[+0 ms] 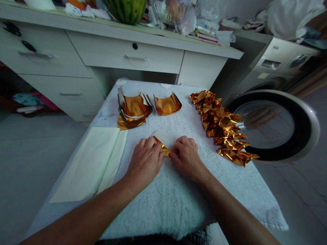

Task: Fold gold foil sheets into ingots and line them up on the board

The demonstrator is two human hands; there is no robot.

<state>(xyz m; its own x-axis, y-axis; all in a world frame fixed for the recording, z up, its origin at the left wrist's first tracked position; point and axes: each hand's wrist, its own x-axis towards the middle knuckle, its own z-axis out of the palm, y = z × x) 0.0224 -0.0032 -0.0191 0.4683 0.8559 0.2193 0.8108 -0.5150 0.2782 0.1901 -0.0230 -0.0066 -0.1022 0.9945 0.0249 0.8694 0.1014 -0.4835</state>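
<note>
On the cloth-covered table lies a sheet of paper, pale on its upper face, with a folded gold strip along its near left edge. My left hand presses on the gold fold, fingers curled. Closed on the sheet's near right edge is my right hand. The fingertips of both hands nearly meet at the gold strip. Beyond them stand a stack of curved gold sheets and a single curved gold sheet. Folded gold pieces form a long row on the right.
Pale paper sheets lie at the table's left. Behind the table is a white desk with drawers, bearing a watermelon and plastic bags. An open washing machine door borders the table's right side.
</note>
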